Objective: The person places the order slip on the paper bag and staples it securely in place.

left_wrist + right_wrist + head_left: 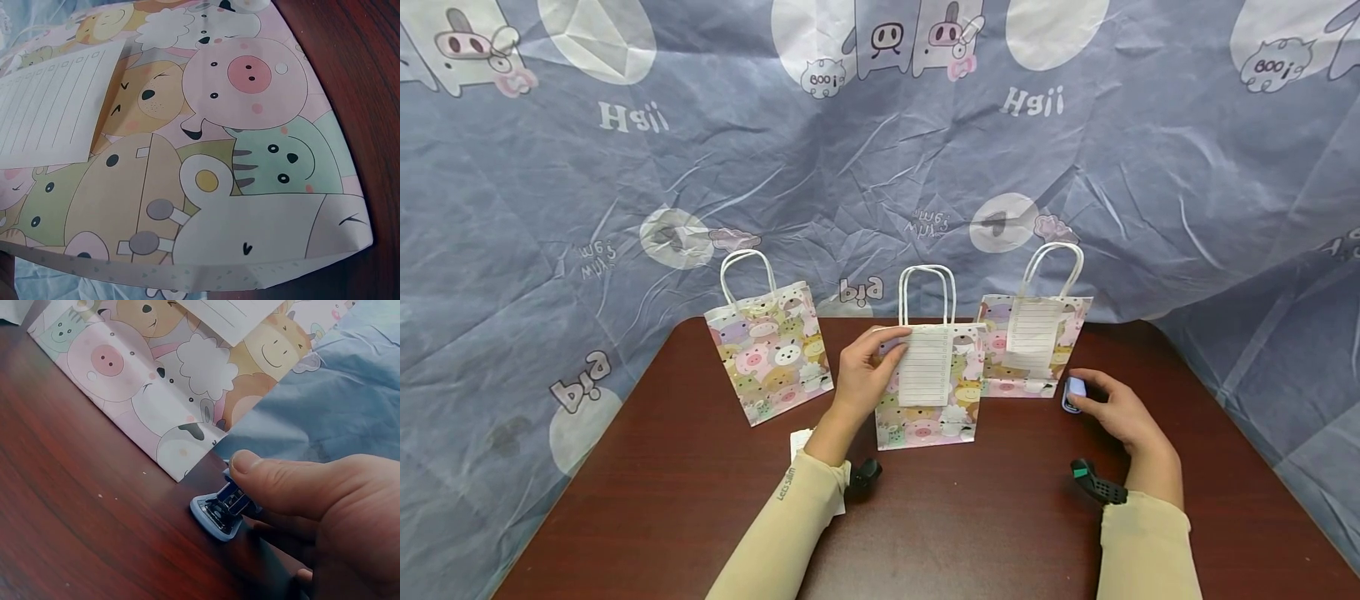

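My left hand [863, 371] pinches the upper left corner of a lined paper slip [922, 371] at the top edge of the middle gift bag [928, 432]. The bag has cartoon animal faces and white twisted handles, and the slip lies against its front. In the left wrist view the slip's lower end [69, 115] stands slightly off the printed bag. My right hand [1123, 412] grips a small blue stapler [219, 512] between thumb and fingers, low over the table by the right bag's bottom corner. Its far side is hidden behind the fingers.
A matching gift bag [1000, 387] with a lined slip [1033, 327] on its front is at the back right. Another gift bag [775, 354] without a slip is tilted at the left. White papers [801, 439] lie partly under my left forearm. A printed cloth [880, 167] hangs behind the table.
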A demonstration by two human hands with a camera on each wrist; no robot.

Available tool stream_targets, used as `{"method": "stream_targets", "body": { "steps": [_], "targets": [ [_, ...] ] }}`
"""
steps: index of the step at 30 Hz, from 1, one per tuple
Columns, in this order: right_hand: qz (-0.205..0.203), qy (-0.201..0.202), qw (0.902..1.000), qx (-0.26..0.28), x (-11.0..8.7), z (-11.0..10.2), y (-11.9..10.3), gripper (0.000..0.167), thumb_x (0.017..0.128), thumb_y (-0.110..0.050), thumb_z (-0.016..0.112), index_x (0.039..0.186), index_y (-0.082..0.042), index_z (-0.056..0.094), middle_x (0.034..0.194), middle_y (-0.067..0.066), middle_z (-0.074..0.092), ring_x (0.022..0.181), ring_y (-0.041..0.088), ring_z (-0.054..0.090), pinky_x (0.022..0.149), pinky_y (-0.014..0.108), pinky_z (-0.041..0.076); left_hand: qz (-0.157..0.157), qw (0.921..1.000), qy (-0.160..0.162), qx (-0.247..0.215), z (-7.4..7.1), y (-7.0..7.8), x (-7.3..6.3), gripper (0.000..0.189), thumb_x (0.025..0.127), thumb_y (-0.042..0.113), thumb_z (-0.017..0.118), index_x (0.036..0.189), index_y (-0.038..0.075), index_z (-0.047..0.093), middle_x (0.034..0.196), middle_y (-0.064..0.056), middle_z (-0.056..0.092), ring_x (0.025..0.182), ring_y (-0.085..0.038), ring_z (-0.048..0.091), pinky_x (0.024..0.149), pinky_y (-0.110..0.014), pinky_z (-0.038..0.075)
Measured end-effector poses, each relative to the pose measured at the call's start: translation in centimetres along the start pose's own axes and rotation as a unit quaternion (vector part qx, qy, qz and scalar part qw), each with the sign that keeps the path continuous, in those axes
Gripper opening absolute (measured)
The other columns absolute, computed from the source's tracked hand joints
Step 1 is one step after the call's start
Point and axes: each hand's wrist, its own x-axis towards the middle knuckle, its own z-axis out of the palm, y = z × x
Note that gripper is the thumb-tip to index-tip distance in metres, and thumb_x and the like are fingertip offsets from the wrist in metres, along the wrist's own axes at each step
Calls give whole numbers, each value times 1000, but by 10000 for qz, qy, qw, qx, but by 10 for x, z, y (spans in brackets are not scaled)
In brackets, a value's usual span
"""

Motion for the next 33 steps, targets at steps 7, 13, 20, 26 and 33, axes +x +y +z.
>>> {"method": "stream_targets", "body": {
  "steps": [7,13,20,26,33],
  "targets": [
    [-28,80,10000,0,0,1,1,62,98,-33,63,148,-3,42,147,31,39,120,41,41,88,33,39,1,10000,-27,-94,1,0,-1,20,90,0,71,109,2,73,100,-15,73,66,-11,53,46,-16,38],
    [3,210,9998,-12,-1,1,1,61,98,-34,64,147,-2,44,146,31,41,119,41,41,88,33,39,-49,9999,-30,-155,1,0,-1,20,90,0,71,110,1,73,100,-15,72,67,-10,55,46,-17,39],
    [-99,948,9953,144,-4,-6,-12,59,97,-30,66,143,-1,44,138,28,48,104,11,53,70,11,43,-42,9999,-13,-153,2,1,-2,21,89,-2,71,109,0,73,99,-16,72,68,-11,54,47,-16,38],
    [-177,1728,9837,464,-13,-23,-38,56,95,-30,69,139,-6,45,128,4,52,84,-21,48,66,7,42,-179,9998,-2,-92,2,4,-1,22,86,-7,71,108,-2,72,98,-18,72,67,-13,53,47,-15,36],
    [-678,2158,9708,796,-27,-35,-71,41,92,-22,72,130,-12,58,107,-24,45,85,-15,57,64,9,46,-232,9995,-10,-203,2,14,1,21,86,-12,69,106,-8,71,98,-23,70,58,-19,46,45,-16,31]
  ]
}}
